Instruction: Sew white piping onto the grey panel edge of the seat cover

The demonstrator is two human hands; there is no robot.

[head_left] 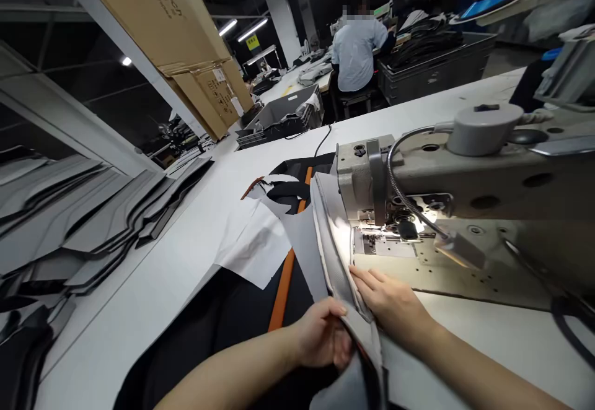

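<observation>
A long grey fabric piece [332, 230] with folded, layered edges runs from the sewing machine [395, 174] down toward me. My left hand [325, 332] is closed on its near part, thumb on top and fingers curled beneath. Fingers stretched out, my right hand [388, 301] lies flat on the fabric's right edge, just in front of the lit needle area. Black fabric [218, 329] with an orange strip [283, 289] spreads under and left of my left arm. A white paper-like sheet [255, 243] rests on it. The presser foot is partly hidden behind the machine head.
Stacks of grey and black cut pieces [93, 212] lie along the left. A cardboard box [162, 32] stands beyond the white table [153, 298]. Grey crates [437, 66] sit behind it, and a person in a light shirt [357, 54] sits farther back.
</observation>
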